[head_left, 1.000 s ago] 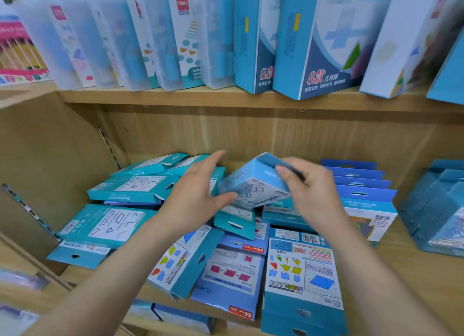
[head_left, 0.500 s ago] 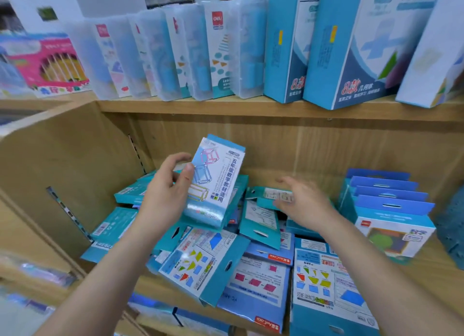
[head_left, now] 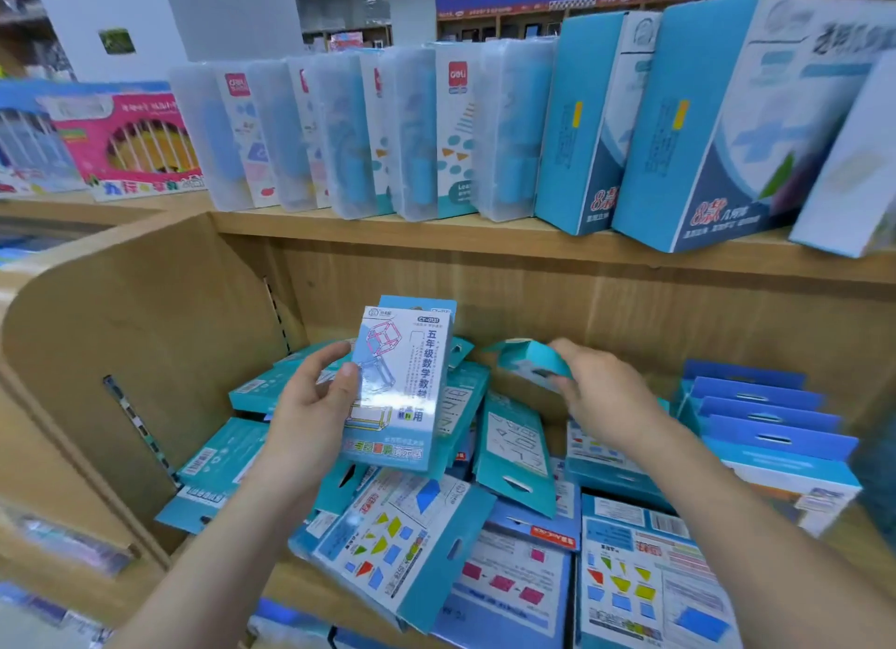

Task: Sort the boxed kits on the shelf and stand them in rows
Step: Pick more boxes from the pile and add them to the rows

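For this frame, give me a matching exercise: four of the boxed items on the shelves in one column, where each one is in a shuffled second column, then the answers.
Things
1. cube-drawing kit
2. small teal box
3. blue-tabbed boxes
4. clear plastic cases

Places
A. standing in a row on the upper shelf
B. held upright in the left hand
C. gripped by the right hand
D. standing in a row at the right of the lower shelf

Pairs: 1-B, 2-C, 3-D, 4-A.
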A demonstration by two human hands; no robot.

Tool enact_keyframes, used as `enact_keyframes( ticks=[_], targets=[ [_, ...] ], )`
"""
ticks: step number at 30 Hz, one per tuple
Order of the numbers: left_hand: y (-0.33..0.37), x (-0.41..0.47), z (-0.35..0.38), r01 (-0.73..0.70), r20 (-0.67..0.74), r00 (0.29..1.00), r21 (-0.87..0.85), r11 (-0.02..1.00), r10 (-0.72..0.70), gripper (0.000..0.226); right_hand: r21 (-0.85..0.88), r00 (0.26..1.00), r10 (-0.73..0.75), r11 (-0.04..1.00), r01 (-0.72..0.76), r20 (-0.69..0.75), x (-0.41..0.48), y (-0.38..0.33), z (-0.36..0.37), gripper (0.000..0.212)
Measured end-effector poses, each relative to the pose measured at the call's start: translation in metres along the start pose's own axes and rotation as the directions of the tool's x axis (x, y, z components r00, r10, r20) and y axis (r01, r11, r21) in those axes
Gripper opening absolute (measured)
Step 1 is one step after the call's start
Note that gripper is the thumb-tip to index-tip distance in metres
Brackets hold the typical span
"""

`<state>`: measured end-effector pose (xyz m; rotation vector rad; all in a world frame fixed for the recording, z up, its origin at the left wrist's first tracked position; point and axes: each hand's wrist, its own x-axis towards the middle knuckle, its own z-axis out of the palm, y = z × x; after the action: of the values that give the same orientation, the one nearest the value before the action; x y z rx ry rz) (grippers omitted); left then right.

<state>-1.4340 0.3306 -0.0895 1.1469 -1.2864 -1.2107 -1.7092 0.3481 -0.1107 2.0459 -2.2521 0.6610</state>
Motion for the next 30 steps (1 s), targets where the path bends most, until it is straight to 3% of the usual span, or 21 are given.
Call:
enact_keyframes(
  ticks=[2, 4, 6, 7, 9, 17, 23, 26, 30],
  targets=[
    [0.000, -0.001, 0.002, 0.003, -0.003, 1.000, -0.018, 1.000, -0.003, 0.024, 0.434, 0.996, 0.042, 0.901, -0.005, -0.078, -0.009, -0.003, -0.019, 0.011],
    [0.000, -0.001, 0.004, 0.003, -0.002, 1.000, -0.056, 0.998, -0.003, 0.025, 0.827, 0.984, 0.157, 0.562, -0.020, -0.083, -0.025, -0.013, -0.033, 0.016],
    [0.001, -0.003, 0.008, 0.007, 0.005, 1.000, -0.092, 0.996, -0.007, 0.026, 0.975, 0.974, 0.224, 0.206, -0.078, 0.031, -0.040, -0.021, -0.038, 0.019],
    [0.002, -0.004, 0.009, 0.009, 0.011, 1.000, -0.103, 0.995, -0.008, 0.025, 0.988, 0.969, 0.228, 0.099, -0.116, 0.091, -0.046, -0.023, -0.038, 0.019],
    [0.003, -0.006, 0.012, 0.006, 0.019, 1.000, -0.121, 0.993, -0.003, 0.024, 0.984, 0.959, 0.226, 0.020, -0.178, 0.169, -0.053, -0.025, -0.036, 0.019],
    [0.006, -0.017, 0.018, -0.003, 0.101, 0.995, -0.133, 0.991, 0.017, 0.023, 0.974, 0.939, 0.273, 0.035, -0.225, 0.207, -0.064, -0.024, -0.034, 0.024],
    [0.008, -0.030, 0.032, -0.066, 0.179, 0.981, -0.070, 0.995, 0.077, 0.026, 0.970, 0.922, 0.376, 0.172, -0.170, 0.095, -0.084, -0.018, -0.039, 0.023],
    [0.007, -0.038, 0.045, -0.133, 0.234, 0.963, -0.014, 0.991, 0.133, 0.033, 0.948, 0.902, 0.431, 0.298, -0.115, -0.027, -0.099, -0.012, -0.046, 0.028],
    [0.003, -0.052, 0.065, -0.199, 0.309, 0.934, 0.036, 0.979, 0.179, 0.039, 0.788, 0.859, 0.437, 0.612, -0.065, -0.269, -0.123, -0.001, -0.053, 0.045]
  ],
)
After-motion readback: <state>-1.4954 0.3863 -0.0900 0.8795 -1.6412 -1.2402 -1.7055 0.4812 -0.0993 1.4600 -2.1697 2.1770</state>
